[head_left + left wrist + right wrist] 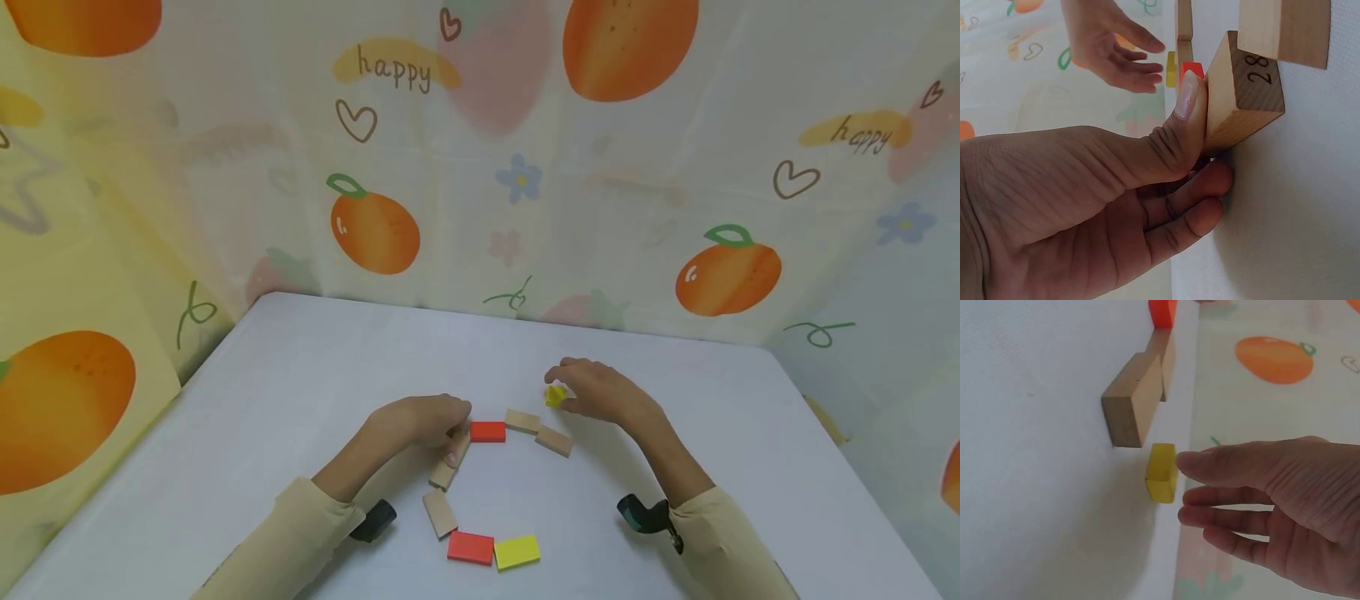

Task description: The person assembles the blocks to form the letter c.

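Note:
My left hand pinches a wooden block at the left of a curved row; its thumb lies along the near side, and an end face marked 28 shows in the left wrist view. Just beyond its fingertips lies a red block. My right hand is at the far side of the row, thumb and fingers spread around a small yellow block. In the right wrist view the thumb tip comes right up to that block's edge, while the other fingers stay apart from it.
Two plain wooden blocks continue the row right of the red one. Nearer me are another wooden block, a red block and a yellow block. A patterned curtain hangs behind the white table.

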Action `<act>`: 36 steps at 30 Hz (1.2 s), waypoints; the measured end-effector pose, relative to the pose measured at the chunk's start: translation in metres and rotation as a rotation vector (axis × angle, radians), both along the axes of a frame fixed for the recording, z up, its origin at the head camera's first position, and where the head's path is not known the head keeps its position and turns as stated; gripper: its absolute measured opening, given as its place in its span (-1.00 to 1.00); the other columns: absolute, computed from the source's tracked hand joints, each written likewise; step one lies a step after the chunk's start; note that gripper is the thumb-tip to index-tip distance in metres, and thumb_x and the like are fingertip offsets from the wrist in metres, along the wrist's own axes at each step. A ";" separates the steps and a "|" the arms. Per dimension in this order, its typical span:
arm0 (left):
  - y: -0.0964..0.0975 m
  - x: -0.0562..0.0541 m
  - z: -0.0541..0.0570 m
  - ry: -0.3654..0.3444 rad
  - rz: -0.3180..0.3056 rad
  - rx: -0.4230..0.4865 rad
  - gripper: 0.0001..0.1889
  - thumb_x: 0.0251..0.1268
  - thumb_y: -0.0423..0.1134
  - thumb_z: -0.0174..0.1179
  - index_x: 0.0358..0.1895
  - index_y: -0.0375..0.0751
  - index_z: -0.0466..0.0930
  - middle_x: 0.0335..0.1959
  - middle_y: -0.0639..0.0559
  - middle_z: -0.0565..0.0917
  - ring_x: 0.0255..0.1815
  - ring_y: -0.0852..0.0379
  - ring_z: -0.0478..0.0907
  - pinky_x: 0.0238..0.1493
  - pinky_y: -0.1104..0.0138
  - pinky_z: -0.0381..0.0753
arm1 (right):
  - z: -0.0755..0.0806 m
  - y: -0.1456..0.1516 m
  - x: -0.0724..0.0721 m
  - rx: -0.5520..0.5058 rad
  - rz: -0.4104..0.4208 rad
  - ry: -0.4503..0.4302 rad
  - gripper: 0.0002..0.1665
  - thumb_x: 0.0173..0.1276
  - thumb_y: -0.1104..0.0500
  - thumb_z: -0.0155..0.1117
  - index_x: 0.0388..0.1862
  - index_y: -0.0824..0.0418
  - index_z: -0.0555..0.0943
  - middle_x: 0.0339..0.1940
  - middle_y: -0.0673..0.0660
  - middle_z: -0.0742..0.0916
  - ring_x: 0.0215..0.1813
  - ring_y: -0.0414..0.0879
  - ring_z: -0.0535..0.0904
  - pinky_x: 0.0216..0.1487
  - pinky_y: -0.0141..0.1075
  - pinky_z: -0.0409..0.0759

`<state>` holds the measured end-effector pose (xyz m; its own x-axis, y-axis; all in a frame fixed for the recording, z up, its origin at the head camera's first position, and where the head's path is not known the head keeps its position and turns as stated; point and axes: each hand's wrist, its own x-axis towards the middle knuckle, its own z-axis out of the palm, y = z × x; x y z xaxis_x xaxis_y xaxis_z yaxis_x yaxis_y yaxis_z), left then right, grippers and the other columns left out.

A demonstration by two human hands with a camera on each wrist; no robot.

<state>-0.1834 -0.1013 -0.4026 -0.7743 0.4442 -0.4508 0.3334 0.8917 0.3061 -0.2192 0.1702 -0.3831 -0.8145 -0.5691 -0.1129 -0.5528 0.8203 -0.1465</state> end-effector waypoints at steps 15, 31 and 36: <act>0.000 0.000 -0.001 0.003 -0.022 0.011 -0.66 0.16 -0.23 0.53 -0.13 -0.10 0.53 -0.35 0.04 0.54 -0.25 0.14 0.48 -0.19 0.32 0.50 | -0.021 -0.007 -0.011 0.035 0.007 -0.023 -0.68 0.36 0.29 0.47 0.09 0.25 0.73 -0.03 0.16 0.77 -0.03 -0.02 0.66 0.20 -0.10 0.71; -0.001 -0.001 0.000 -0.007 -0.026 0.004 -0.67 0.18 -0.23 0.52 -0.12 -0.10 0.53 -0.32 0.05 0.55 -0.22 0.13 0.48 -0.15 0.31 0.51 | 0.013 0.008 0.043 -0.048 0.054 0.108 -0.54 0.26 0.28 0.57 0.14 0.19 0.68 -0.09 0.05 0.79 -0.14 -0.13 0.66 0.00 -0.25 0.75; -0.001 -0.003 0.000 -0.011 -0.025 0.010 -0.67 0.18 -0.22 0.51 -0.12 -0.09 0.53 -0.33 0.05 0.55 -0.21 0.13 0.49 -0.14 0.30 0.50 | 0.023 0.011 0.067 -0.061 0.091 0.074 -0.61 0.20 0.23 0.63 -0.05 0.08 0.65 -0.24 -0.06 0.77 -0.25 -0.24 0.56 -0.14 -0.39 0.67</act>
